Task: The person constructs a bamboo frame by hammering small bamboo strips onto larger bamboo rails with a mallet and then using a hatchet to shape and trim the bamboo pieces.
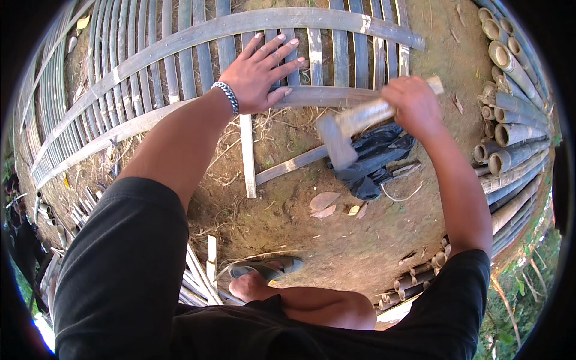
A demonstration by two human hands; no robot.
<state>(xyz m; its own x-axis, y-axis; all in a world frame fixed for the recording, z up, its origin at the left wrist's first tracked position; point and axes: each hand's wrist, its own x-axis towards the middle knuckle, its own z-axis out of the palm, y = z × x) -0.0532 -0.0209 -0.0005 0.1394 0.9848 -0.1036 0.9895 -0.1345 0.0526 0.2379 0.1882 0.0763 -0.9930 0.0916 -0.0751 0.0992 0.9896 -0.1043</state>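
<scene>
My left hand (257, 75) lies with fingers spread on the slats of a split-bamboo panel (234, 29), just past its near crosspiece. A chain bracelet (227, 97) circles that wrist. Closed round a wooden handle, my right hand (414, 105) holds a hammer (339, 141) near the panel's right end. The hammer's head is smeared by motion and sits apart from the panel, in front of a black plastic bag (375, 157). One loose bamboo strip (248, 157) stands out from the panel toward me, below my left hand.
Bamboo poles (510, 133) are stacked along the right side, with shorter cut pieces (414, 282) at lower right. Split strips (201, 273) lie beside my sandalled foot (251, 285). Dry leaves (324, 204) and another strip (294, 163) rest on the bare soil.
</scene>
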